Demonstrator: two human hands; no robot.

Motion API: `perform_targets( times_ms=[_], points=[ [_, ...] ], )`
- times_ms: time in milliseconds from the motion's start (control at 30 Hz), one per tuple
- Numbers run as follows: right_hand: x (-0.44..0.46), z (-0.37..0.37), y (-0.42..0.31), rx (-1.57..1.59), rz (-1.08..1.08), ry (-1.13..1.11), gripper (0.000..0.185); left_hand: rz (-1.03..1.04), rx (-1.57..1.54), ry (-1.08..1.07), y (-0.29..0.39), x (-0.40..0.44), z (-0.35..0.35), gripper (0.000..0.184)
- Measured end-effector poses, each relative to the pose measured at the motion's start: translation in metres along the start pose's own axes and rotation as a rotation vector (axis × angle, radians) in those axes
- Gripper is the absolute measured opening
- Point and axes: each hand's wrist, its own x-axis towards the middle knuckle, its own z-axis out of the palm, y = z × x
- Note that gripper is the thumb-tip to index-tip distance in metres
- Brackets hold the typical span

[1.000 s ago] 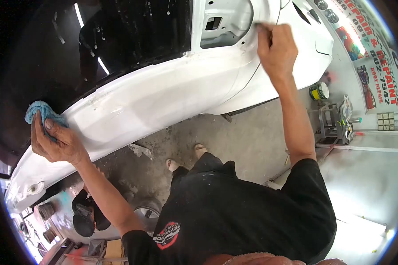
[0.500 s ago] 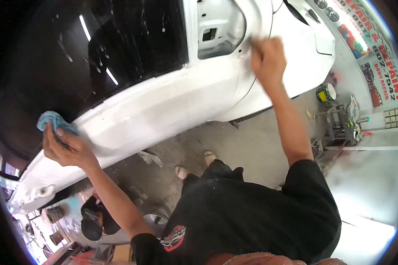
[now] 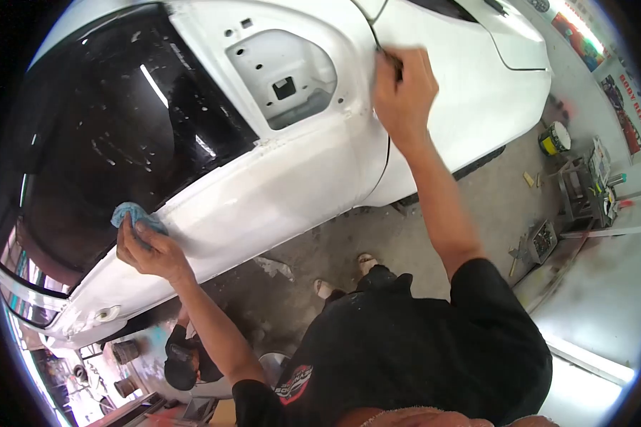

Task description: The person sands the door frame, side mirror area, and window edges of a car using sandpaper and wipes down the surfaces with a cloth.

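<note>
A white car door with a dark side window spans the view in front of me. My left hand is closed on a crumpled blue cloth, which rests at the window's lower edge. Farther forward, my right hand is at the seam between the door and the white front fender. Its fingers are curled together around something small and dark, too hidden to name. Near that hand, a cut-out in the door shows bare inner metal with holes.
A person in a dark cap is low beside the car's rear, at lower left. On the right stand a paint bucket, a small metal stand and a box of small items. Posters hang on the wall.
My view has turned, so the car sits differently in it. My right hand has shifted from near the door cut-out's corner to the fender seam. The cloth stays in my left hand at the window edge.
</note>
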Motion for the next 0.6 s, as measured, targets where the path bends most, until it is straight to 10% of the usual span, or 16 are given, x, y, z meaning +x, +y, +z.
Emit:
perform_targets(
  times_ms=[600],
  points=[
    [0.001, -0.014, 0.011, 0.127, 0.023, -0.113, 0.018, 0.093, 0.079, 0.082, 0.020, -0.003, 0.016, 0.025]
  ],
)
